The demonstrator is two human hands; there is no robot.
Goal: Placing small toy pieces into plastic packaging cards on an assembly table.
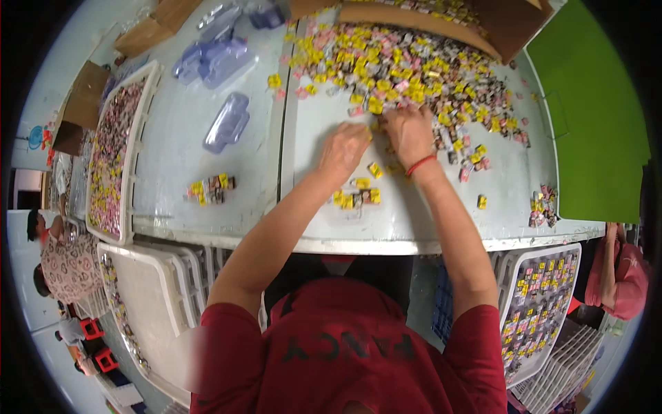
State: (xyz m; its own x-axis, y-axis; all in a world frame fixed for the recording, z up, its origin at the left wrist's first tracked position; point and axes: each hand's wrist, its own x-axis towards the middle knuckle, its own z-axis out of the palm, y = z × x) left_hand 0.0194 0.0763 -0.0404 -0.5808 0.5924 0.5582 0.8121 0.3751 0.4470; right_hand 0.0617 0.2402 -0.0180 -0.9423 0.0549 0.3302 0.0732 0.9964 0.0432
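Table, white [255, 165] — one, bearing all below. Heap of small wrapped pieces [414, 76], yellow, pink and dark — spread over the far side, just beyond the hands. Right hand [409, 134]: fingers bent down at the heap's near edge; grip hidden. Left hand [343, 150]: curled, just beside; cannot tell what it holds, if anything. Small cluster of pieces [357, 198]: nearer the body. Handling, as judged: light fingertip pinches, few at once, wrappers uncrushed.
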